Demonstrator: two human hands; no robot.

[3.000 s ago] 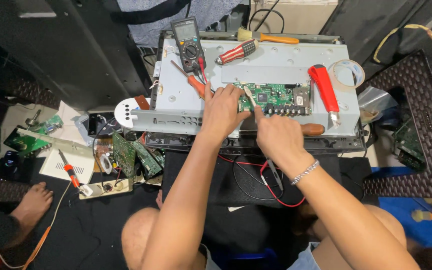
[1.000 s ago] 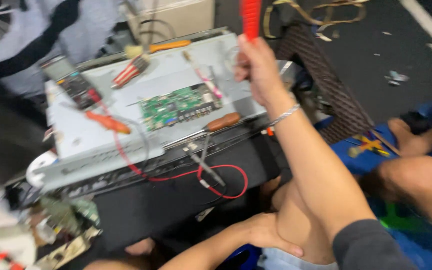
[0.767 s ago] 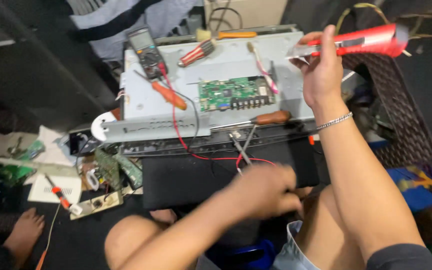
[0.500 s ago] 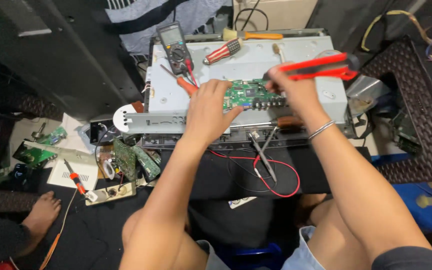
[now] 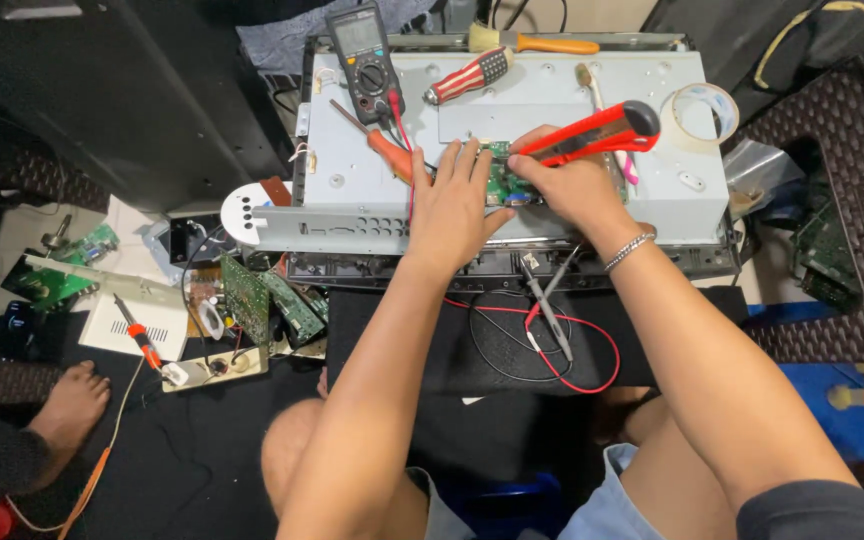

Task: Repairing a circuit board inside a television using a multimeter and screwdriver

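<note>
Green circuit board sits in the middle of the grey metal chassis, mostly covered by both hands. Left hand lies flat, fingers spread, its grip holding nothing, pressing beside the board. Right hand has its grip closed around a red utility knife, tip down at the board. Multimeter rests at the chassis's far-left corner, with an orange-handled screwdriver just below it and a tape roll at right.

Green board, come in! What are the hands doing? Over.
Left hand flat, pressing the green circuit board on the grey metal chassis. Right hand grips a red utility knife, tip at the board. Multimeter and orange-handled screwdriver lie close by.
</note>
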